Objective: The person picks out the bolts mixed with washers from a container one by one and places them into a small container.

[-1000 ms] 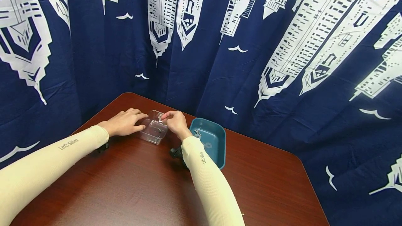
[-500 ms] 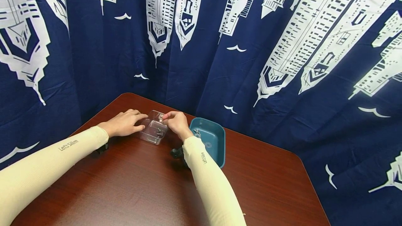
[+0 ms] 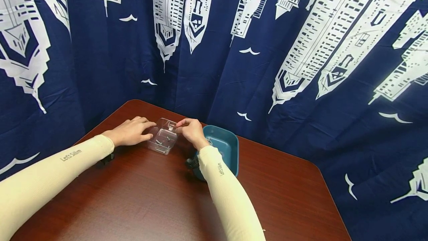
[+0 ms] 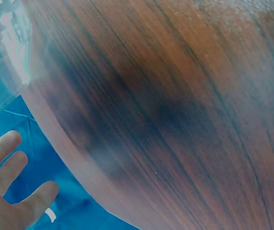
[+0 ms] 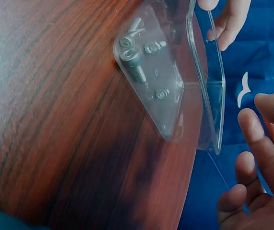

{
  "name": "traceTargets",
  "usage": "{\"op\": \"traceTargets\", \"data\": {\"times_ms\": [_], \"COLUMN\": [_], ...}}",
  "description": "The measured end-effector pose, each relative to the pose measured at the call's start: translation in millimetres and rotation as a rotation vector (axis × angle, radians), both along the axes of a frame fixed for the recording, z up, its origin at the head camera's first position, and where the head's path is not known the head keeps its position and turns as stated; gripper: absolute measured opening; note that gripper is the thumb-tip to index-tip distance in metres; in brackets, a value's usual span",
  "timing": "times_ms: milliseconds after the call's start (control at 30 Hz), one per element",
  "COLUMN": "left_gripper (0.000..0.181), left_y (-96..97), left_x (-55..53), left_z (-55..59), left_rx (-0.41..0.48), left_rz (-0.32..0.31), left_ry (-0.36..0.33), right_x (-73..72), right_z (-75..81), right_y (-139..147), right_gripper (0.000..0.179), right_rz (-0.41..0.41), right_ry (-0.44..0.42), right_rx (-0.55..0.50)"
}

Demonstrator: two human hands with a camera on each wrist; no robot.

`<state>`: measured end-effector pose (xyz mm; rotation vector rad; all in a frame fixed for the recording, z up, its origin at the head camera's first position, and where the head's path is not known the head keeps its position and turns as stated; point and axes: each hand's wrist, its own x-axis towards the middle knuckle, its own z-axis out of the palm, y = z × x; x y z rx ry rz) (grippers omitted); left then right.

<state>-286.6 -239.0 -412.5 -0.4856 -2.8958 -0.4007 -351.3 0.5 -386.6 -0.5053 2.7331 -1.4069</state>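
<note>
In the head view a clear plastic box (image 3: 162,145) stands on the table with several small metal fasteners in it. The right wrist view shows a socket-head bolt (image 5: 134,64) and a nut-like piece (image 5: 161,94) on its bottom. My left hand (image 3: 131,131) rests its extended fingers at the box's left side; their exact contact is hard to see. My right hand (image 3: 190,131) hovers by the box's right rim. Its fingers are apart in the right wrist view, with nothing visible between them.
A teal tray (image 3: 230,142) sits right of the box, partly hidden under my right forearm; a metal piece (image 3: 209,141) lies in it. The brown table (image 3: 133,196) ends at a navy curtain (image 3: 214,77) with white building prints.
More metal pieces have come to lie in the clear box, below my right hand. That hand has shifted slightly to the right, while the left hand stays at the box.
</note>
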Motion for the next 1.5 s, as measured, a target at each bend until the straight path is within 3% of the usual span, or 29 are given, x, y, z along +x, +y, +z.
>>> {"op": "traceTargets", "data": {"times_ms": [367, 633, 1500], "left_gripper": [0.054, 0.052, 0.052], "left_y": [-0.4, 4.0, 52.9], "left_x": [-1.6, -4.1, -20.1], "left_z": [-0.3, 4.6, 21.5], "left_rx": [-0.010, -0.013, -0.007], "left_rz": [-0.002, 0.004, -0.083], "left_ry": [-0.008, 0.010, 0.074], "right_x": [-1.0, 0.5, -2.1], "right_z": [4.1, 10.0, 15.6], "right_y": [16, 29, 74], "right_gripper": [0.007, 0.009, 0.013], "right_rz": [-0.019, -0.028, -0.060], "right_ry": [0.021, -0.011, -0.024], "right_rx": [0.027, -0.017, -0.047]}}
